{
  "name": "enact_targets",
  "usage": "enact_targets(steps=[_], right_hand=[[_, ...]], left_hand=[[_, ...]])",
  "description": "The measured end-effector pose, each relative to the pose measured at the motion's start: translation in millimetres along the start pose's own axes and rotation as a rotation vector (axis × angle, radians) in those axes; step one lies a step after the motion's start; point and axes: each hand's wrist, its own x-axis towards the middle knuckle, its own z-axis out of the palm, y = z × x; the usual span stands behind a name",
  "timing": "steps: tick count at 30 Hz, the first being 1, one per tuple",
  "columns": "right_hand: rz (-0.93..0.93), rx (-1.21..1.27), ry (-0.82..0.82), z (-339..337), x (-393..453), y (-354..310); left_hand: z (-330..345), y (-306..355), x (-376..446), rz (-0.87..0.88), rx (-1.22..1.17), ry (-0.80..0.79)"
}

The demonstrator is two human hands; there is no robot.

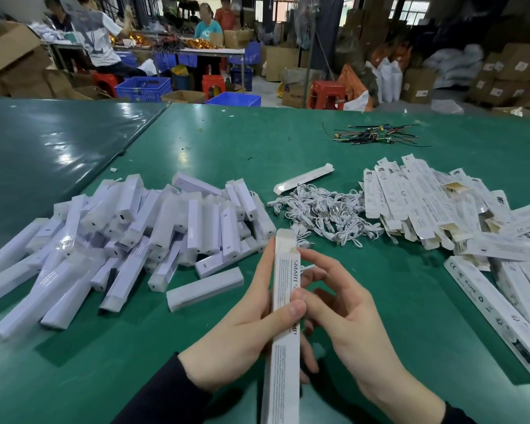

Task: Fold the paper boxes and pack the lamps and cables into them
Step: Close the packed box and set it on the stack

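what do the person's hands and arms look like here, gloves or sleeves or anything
Both hands are bare: no gloves, and no rings, watch or bracelet show on the left hand or the right hand. Each arm wears a long dark sleeve, black or very dark navy, ending at the wrist: the left sleeve and the right sleeve. The fabric looks plain, with no visible print or logo.

lamps (129, 240) heaped at frame left on the table (288, 139), cables (322, 212) centre, flat boxes (435, 203) right, wires (377, 134) upper right, held box (283, 332) bottom centre between both hands
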Motion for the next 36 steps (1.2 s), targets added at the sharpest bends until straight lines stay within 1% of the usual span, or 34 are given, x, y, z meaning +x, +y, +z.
enact_targets(steps=[5, 12, 18, 23, 26, 29, 33, 36], right_hand=[[0.038, 0.059, 0.001, -1.8, 0.9, -4.0], [0.007, -0.014, 0.003, -4.5, 2.0, -3.3], [-0.004, -0.05, 0.033, -5.1, 1.6, -4.0], [-0.009, -0.058, 0.047, -6.4, 1.5, -6.4], [0.034, 0.011, 0.064, -8.2, 2.3, -5.5], [0.08, 0.102, 0.087, -10.0, 4.2, -3.7], [0.08, 0.109, 0.046, -9.4, 4.5, -4.3], [0.11, 0.139, 0.075, -8.4, 5.4, -3.9]], left_hand=[[0.8, -3.3, 0.5, 0.001, -0.001, -0.031], [1.6, -0.7, 1.0, -0.095, -0.069, -0.007], [1.2, -4.3, 1.3, -0.107, 0.011, 0.085], [6.6, -5.2, 1.6, -0.046, 0.053, 0.189], [12.0, -3.2, 2.6, -0.007, -0.004, 0.213], [15.1, 1.3, 2.1, -0.009, -0.071, 0.22], [14.8, 7.1, 0.7, -0.032, -0.198, 0.206], [13.8, 5.1, 0.9, -0.059, -0.178, 0.184]])
